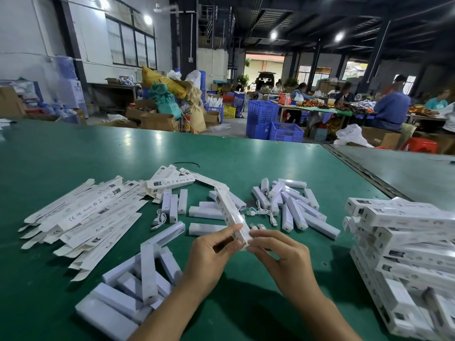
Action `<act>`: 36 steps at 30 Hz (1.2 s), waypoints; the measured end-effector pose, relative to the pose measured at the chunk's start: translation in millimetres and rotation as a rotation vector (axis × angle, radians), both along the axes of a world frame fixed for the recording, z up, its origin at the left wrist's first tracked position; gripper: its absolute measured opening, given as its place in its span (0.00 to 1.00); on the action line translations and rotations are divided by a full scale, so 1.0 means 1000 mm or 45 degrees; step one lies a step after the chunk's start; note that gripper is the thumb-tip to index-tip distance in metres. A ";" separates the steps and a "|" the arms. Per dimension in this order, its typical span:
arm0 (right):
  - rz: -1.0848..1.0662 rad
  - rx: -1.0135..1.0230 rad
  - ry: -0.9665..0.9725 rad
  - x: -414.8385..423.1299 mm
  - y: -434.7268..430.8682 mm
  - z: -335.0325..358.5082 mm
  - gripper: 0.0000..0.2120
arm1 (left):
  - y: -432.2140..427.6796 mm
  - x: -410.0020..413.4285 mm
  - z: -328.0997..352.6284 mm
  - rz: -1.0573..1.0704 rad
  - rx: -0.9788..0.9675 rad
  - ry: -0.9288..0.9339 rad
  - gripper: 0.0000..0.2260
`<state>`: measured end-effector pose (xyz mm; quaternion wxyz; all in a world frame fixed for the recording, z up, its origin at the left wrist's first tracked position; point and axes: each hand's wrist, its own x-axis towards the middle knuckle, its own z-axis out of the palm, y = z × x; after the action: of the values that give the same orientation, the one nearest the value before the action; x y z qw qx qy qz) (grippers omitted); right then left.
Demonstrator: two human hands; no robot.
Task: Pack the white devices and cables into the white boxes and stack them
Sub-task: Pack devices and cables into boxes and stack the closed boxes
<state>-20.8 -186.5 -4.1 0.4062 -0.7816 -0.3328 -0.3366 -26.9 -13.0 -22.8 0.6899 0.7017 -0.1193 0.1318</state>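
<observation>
Box in hand: the white box is held up off the table, around the middle of the near edge, with its long side pointing away toward the far edge.
Left hand: the left hand has its fingers clamped round the box's near end, thumb on the side.
Right hand: the right hand has its fingers pinching the very tip of that end, right at the flap.
Step, my guess: tucking the end flap shut. Can't see if a device and cable are inside.
Loose stuff: one device heap is by the near edge, left of the hands. A second device heap and the cables are further in, with the flat boxes fanned out toward the left edge.
Done pile: the stack of packed boxes sits by the right edge and looks pretty crooked.
What could go wrong: the flap could crease or pop back if it's pushed in at an angle. If the far end isn't shut, tilting the box could let the contents slide out. Dropping another box on that leaning stack could make it slump over.
</observation>
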 end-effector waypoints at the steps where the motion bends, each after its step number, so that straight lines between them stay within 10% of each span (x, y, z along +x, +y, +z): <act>1: 0.010 0.010 0.020 0.000 0.000 0.000 0.03 | 0.000 -0.001 0.000 -0.010 0.013 0.002 0.13; 16: 0.155 -0.002 0.288 0.002 -0.015 0.001 0.15 | -0.003 -0.015 0.016 -0.234 0.014 -0.021 0.19; 23: -0.091 -0.176 0.213 0.014 -0.025 0.005 0.23 | 0.004 -0.014 0.023 -0.541 -0.640 0.119 0.22; 31: 0.380 -0.277 0.871 0.015 0.003 0.019 0.17 | -0.012 -0.018 0.019 0.046 -0.109 0.178 0.11; 36: 0.220 -0.673 0.542 0.039 0.031 0.013 0.31 | 0.004 -0.005 0.020 0.465 -0.252 0.006 0.12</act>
<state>18.4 -155.5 9.1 0.2772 -0.8814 -0.3812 -0.0326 -31.8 -8.9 -3.2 0.7204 0.6409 0.0252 0.2641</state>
